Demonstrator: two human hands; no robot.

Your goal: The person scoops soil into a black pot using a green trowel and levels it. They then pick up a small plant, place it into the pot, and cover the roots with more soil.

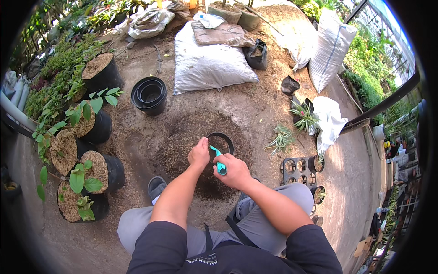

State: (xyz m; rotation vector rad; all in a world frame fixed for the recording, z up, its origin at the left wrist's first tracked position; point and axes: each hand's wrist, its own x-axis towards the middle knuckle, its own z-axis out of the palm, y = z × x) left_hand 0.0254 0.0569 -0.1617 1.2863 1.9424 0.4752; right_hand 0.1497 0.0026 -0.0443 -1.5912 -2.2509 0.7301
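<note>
My left hand [199,153] grips the left rim of a round black plastic pot [228,138]. In my right hand [236,171] is the turquoise handle of a hand trowel [221,167]. Its neck reaches over the pot's opening, while the blade is hidden inside or behind my hands. Beneath and around the pot spreads a low heap of dark potting soil [178,140] mixed with lighter chaff. How full the pot is cannot be made out.
Nested black pots [149,109] stand beyond the soil at left. Large filled pots [114,173] with leafy cuttings line the left side. A full white sack [212,68] lies ahead. At right are a loose spider plant [281,137] and a black pot tray [291,171].
</note>
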